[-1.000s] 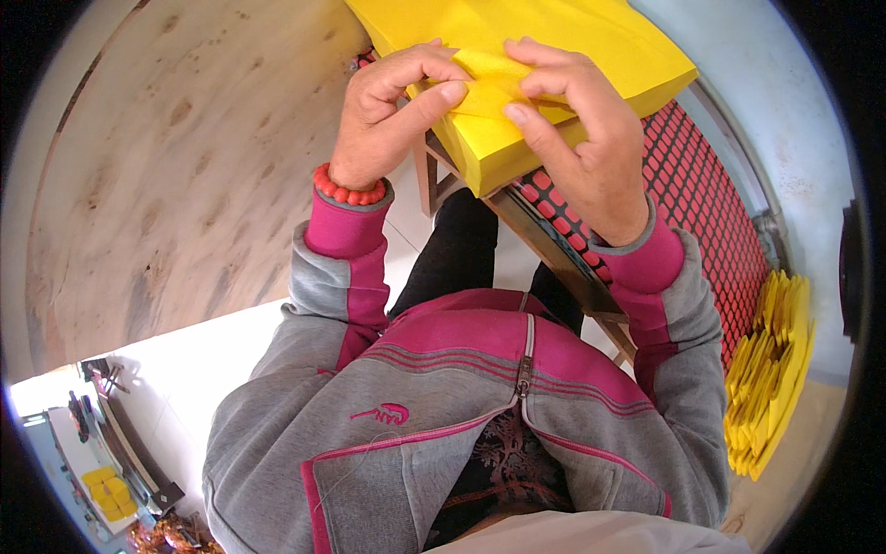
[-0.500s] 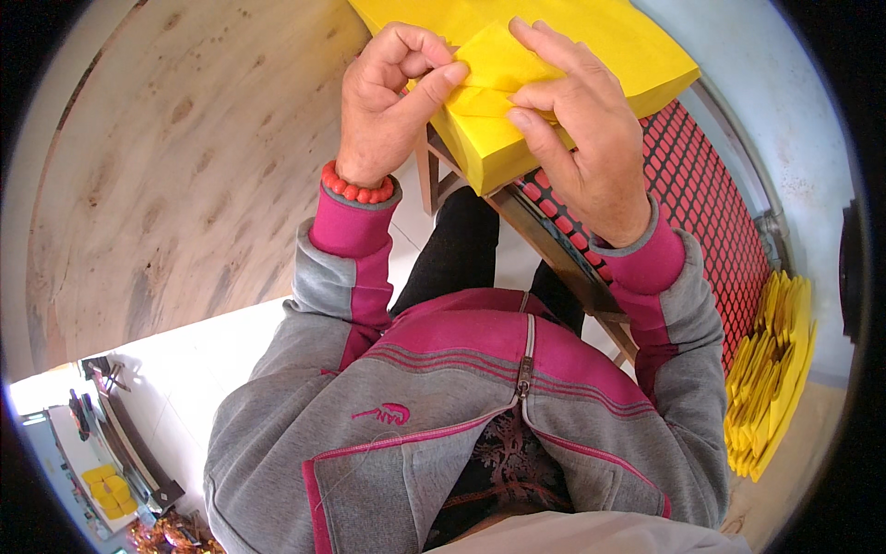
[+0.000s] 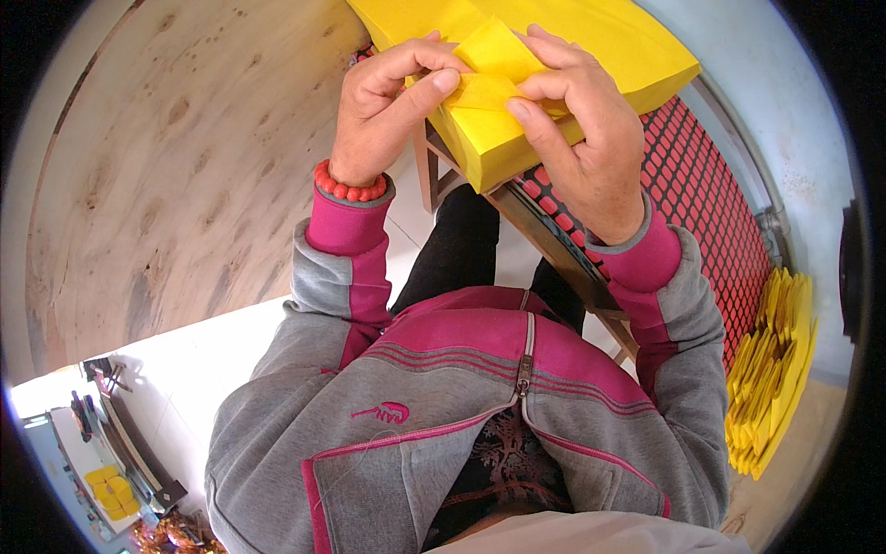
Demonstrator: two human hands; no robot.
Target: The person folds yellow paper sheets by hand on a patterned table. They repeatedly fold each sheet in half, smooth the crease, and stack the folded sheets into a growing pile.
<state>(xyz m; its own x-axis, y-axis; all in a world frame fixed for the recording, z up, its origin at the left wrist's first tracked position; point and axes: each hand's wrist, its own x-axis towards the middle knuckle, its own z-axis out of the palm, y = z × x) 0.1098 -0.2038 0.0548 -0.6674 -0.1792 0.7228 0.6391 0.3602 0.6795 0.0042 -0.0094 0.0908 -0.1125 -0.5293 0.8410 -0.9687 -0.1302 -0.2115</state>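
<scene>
A small yellow sheet (image 3: 500, 51), which looks like paper or thin cloth, is held between my hands with its near edge folded over. My left hand (image 3: 380, 113) pinches the left side of the fold between thumb and forefinger. On the opposite side, my right hand (image 3: 595, 129) grips it with thumb and forefinger, other fingers curving over the top. Directly beneath lies a thick stack of large yellow sheets (image 3: 637, 60), its corner pointing toward me. Red beads (image 3: 349, 185) circle my left wrist.
A wooden-framed bench (image 3: 554, 235) with a red-and-black patterned top (image 3: 701, 185) supports the stack. Folded yellow pieces (image 3: 768, 379) are piled at the right. A broad plywood board (image 3: 175, 185) fills the left, and a pale wall (image 3: 803, 138) stands at right.
The near edge of the small sheet is turned over further into a flat flap. My left hand has shifted slightly left and its fingers reach farther over the sheet; the right hand barely moved.
</scene>
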